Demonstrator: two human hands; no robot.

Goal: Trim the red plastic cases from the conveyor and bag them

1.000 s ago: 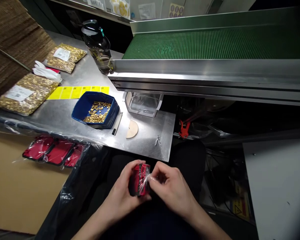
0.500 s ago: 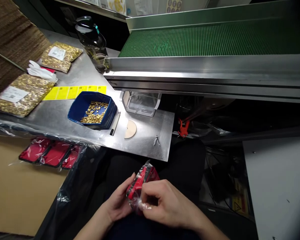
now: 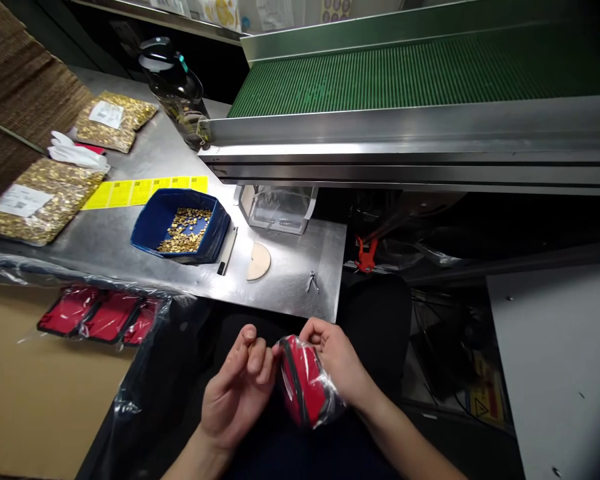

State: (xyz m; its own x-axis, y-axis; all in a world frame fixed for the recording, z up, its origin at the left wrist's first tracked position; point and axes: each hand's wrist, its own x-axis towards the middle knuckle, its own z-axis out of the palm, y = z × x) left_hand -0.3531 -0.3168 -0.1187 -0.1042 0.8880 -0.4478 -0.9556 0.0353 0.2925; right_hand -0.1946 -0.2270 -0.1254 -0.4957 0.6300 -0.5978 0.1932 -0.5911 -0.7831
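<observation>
My right hand (image 3: 337, 360) grips a small red and black pouch (image 3: 305, 383) in clear plastic wrap, its fingers bent round the upper right side. The pouch hangs over my lap, slightly blurred. Just left of it is my left hand (image 3: 243, 383), palm turned up and bare, fingers loosely curled and the thumb apart. Its fingertips come close to the pouch's left edge; whether they touch it I cannot tell. Several similar red pouches in plastic (image 3: 113, 317) lie at the left, below the bench edge.
On the metal bench (image 3: 280, 293) stand a blue bin (image 3: 215, 233) of small gold pieces and a clear tray (image 3: 280, 210). A half-round wooden piece (image 3: 259, 261) and small metal tool (image 3: 313, 283) lie nearer. Behind are gold-filled bags (image 3: 45, 200), a bottle (image 3: 173, 87) and a green conveyor (image 3: 380, 73).
The pouch has turned and shifted right in my right hand, which has moved up round its upper side. My left hand has let go of its side and now shows its palm.
</observation>
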